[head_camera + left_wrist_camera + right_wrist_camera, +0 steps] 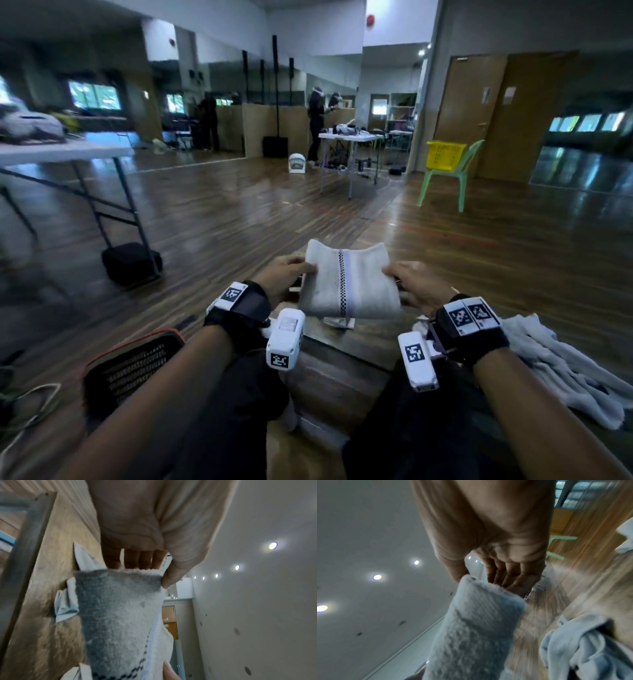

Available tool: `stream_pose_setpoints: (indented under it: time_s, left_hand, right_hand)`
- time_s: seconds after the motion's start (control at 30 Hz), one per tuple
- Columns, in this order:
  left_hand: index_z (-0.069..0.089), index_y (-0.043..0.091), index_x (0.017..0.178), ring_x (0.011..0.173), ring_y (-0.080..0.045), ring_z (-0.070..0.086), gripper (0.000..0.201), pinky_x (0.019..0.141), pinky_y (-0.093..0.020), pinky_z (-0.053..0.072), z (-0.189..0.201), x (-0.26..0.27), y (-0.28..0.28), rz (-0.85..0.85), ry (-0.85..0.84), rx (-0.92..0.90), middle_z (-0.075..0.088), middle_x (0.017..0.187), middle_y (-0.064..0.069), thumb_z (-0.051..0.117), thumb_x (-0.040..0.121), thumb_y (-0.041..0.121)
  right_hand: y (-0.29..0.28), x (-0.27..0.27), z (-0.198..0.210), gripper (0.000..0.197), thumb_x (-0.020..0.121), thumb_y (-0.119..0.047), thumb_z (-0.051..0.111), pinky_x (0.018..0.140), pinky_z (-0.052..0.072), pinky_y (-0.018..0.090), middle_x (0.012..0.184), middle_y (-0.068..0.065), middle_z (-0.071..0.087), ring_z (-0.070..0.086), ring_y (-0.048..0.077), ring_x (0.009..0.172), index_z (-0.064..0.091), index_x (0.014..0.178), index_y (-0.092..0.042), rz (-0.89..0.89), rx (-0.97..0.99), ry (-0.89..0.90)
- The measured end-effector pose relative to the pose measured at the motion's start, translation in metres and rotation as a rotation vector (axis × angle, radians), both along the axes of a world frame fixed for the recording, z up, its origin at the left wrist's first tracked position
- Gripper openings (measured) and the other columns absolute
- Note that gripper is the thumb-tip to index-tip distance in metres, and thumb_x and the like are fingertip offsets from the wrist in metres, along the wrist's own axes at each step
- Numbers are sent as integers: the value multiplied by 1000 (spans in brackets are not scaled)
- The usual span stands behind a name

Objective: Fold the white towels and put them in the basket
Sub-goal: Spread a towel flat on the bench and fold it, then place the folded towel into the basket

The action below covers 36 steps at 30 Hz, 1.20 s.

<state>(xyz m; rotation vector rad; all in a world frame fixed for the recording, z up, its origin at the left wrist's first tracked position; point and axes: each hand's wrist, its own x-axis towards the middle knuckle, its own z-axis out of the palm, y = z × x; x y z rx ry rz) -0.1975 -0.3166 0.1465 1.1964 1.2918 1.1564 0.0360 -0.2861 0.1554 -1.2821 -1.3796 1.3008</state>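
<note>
A folded white towel with a dark checked stripe is held up in front of me, above the wooden floor. My left hand pinches its left edge, thumb on top and fingers underneath. My right hand pinches its right edge the same way. In the left wrist view the thumb presses the towel against the fingers. The right wrist view shows the towel between thumb and fingers. A black mesh basket with an orange rim sits on the floor at my lower left.
A heap of unfolded white towels lies on the floor at my right. A folding table stands at the left with a black bag under it. Far off are a green chair carrying a yellow basket, another table, and people.
</note>
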Motion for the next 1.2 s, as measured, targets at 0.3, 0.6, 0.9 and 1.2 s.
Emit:
stream_pose_setpoints:
  time_s: [0.3,0.6,0.9,1.2]
  left_hand:
    - [61,10,105,69,-15,57,15,58,-24,47,18,-78,-66,334,-30,58,62,83,-2,56,91,12]
    - [63,13,87,46,-4,60,14,45,-15,48,15,-144,-131,668,-96,114,67,59,7,54,91,4]
    - [62,8,97,44,-5,57,12,41,-15,44,-16,-190,-168,839,-101,62,65,64,0,55,90,1]
    - [60,15,89,51,-7,58,18,53,-19,47,-87,-245,-165,831,-151,-155,60,79,-4,51,90,0]
  right_hand:
    - [6,-100,11,14,92,-12,51,51,41,26,74,4,57,51,16,62,60,81,-12,368,64,-21]
    - [-1,-209,16,15,94,-12,48,35,38,16,64,1,51,50,3,38,58,83,-10,670,44,-21]
    - [-15,-283,-12,17,92,-11,50,44,43,21,78,3,59,55,13,61,58,105,-4,819,25,-82]
    - [-13,-339,-72,19,93,-8,46,51,48,25,84,6,59,56,16,67,58,106,-4,870,-57,-234]
